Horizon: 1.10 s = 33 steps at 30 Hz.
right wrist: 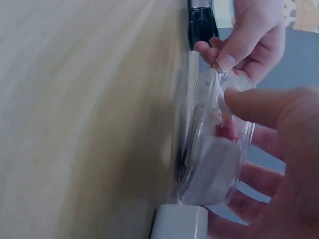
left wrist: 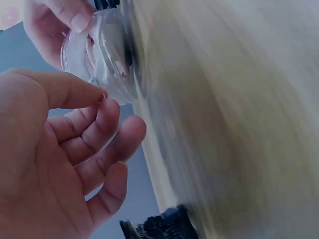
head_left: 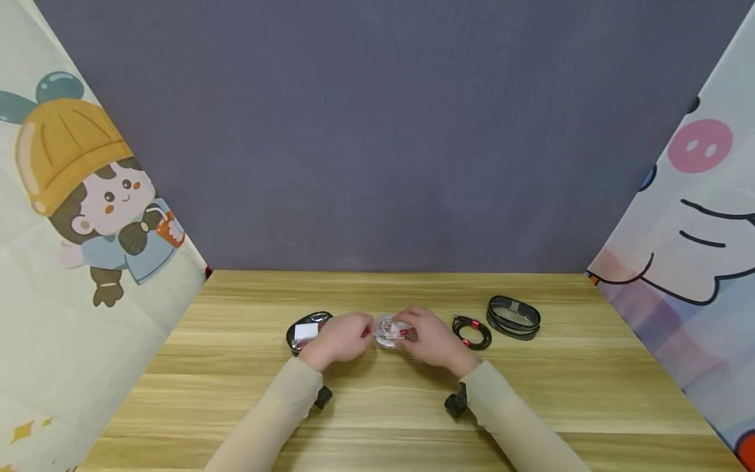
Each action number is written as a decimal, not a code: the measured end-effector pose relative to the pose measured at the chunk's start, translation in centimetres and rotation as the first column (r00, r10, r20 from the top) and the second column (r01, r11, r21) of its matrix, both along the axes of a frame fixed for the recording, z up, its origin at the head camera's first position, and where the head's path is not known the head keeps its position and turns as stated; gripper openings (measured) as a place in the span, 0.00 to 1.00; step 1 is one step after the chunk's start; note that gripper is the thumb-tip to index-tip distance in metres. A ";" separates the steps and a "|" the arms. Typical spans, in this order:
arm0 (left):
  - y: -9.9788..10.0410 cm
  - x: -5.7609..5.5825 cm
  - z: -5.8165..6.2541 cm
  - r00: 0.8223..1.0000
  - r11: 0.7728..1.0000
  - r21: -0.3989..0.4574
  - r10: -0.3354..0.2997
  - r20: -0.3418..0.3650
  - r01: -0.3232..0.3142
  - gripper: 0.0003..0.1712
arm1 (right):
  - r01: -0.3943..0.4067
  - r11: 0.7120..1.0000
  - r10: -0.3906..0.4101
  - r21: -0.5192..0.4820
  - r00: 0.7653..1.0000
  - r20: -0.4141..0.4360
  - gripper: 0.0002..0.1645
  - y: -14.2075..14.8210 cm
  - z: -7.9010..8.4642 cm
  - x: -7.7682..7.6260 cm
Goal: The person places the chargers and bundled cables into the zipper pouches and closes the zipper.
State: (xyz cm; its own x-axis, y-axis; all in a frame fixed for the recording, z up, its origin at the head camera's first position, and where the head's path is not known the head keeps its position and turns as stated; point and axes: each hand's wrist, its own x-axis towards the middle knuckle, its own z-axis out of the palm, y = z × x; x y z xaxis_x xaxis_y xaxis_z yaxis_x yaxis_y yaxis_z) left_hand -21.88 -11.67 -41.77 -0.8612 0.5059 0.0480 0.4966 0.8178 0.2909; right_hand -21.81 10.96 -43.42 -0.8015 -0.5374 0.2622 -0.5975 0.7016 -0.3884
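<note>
One round clear case (right wrist: 214, 159) lies at mid-surface (head_left: 389, 419), straight ahead at twelve o'clock from the person, flat and either resting on the wood or just above it; the pictures do not settle which. A pale cable and a red piece (right wrist: 227, 131) show through its wall. It looks light, with a smooth, thin plastic shell that probably slips a little and could crack or dent if squeezed hard, while the cable should be soft and bend freely. The right hand (head_left: 429, 335) grasps it at three o'clock, thumb on the upper side and fingers round the edge, which seems the sound place to steady it. The left hand (head_left: 348, 333) is at nine o'clock, thumb and forefinger pinching a small pale piece at the rim, too tiny to identify. Reckoned from the case, a black oval bundle (head_left: 290, 335) bearing a white block (head_left: 305, 333) sits at nine o'clock, partly behind the left hand and crowding that side. A thin black cable coil (head_left: 486, 335) with red ties lies at three o'clock, near the right wrist, and a thicker black loop (head_left: 513, 328) sits farther out, between two and three.
</note>
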 end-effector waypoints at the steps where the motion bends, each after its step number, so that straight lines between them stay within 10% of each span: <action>1: -0.1 0.0 0.0 1.000 1.000 -0.007 0.004 -0.002 -0.004 0.08 | -0.007 1.000 0.007 0.015 1.000 -0.009 0.26 0.0 0.0 0.0; 26: -0.2 1.5 -0.3 1.000 1.000 0.026 -0.006 -0.012 0.007 0.05 | 0.060 0.993 -0.052 0.101 0.996 -0.075 0.25 -1.5 0.7 0.9; 33: -0.8 1.2 -0.1 0.989 0.998 -0.029 0.057 -0.136 -0.061 0.06 | 0.089 0.990 -0.074 0.113 0.989 -0.125 0.24 -1.5 0.8 1.3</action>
